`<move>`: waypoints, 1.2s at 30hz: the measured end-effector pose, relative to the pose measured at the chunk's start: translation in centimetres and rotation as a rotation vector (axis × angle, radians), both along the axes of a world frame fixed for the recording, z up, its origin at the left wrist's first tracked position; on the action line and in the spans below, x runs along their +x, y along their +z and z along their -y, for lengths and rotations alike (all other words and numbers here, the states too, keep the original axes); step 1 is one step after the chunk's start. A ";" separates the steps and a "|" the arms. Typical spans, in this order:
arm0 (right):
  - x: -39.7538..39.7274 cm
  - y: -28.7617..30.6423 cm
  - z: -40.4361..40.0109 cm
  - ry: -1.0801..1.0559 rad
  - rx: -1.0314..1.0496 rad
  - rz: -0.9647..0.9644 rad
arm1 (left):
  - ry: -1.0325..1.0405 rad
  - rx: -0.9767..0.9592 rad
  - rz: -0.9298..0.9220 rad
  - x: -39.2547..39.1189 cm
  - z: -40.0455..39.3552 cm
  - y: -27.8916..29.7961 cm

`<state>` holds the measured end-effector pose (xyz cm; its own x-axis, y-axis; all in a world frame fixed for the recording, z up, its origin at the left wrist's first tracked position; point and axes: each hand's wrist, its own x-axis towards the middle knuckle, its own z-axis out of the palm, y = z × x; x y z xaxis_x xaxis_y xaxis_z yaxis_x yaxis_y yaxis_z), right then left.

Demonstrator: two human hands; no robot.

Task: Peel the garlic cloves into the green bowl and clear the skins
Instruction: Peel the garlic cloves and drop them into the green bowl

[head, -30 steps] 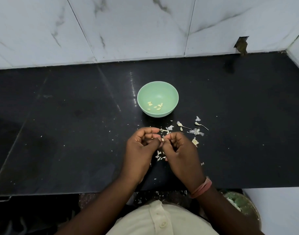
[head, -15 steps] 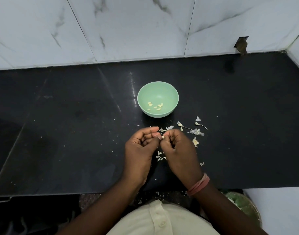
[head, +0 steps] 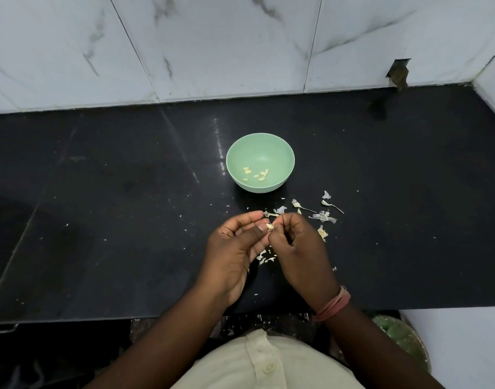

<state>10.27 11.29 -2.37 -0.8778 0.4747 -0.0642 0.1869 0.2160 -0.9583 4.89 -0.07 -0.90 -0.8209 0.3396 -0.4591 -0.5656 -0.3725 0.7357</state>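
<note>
A small garlic clove [head: 269, 226] is pinched between my left hand [head: 235, 248] and my right hand [head: 299, 248], just above the black counter [head: 100, 220]. Both hands have curled fingers and meet at their fingertips. Behind them stands the green bowl [head: 285, 153] with several peeled cloves [head: 254, 175] inside. White garlic skins [head: 322, 216] lie scattered to the right of the hands, and more skin bits [head: 264, 258] lie under and between them.
A white marble-tiled wall [head: 212, 46] runs behind the counter, with a side wall at the far right. The counter's front edge runs near my body. A green bin [head: 395, 332] shows below the counter at the lower right.
Both hands have shifted slightly away from me toward the bowl, still working the same clove. The bowl and the skins have not moved.
</note>
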 end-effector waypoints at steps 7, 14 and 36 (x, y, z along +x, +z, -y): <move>0.3 0.0 0.0 0.051 0.121 -0.036 | -0.050 0.015 0.057 -0.4 0.3 0.3; 0.4 0.6 0.4 0.047 0.038 -0.031 | -0.080 0.059 -0.009 -0.3 0.7 -0.2; 0.6 -0.2 -0.7 -0.158 0.133 -0.014 | 0.030 0.019 -0.055 -0.2 0.7 -1.2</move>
<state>10.90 11.99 -2.53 -0.7923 0.6098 0.0202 0.2151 0.3101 -0.9260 4.74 -0.79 -2.13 -0.8546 0.3229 -0.4067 -0.5130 -0.4028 0.7581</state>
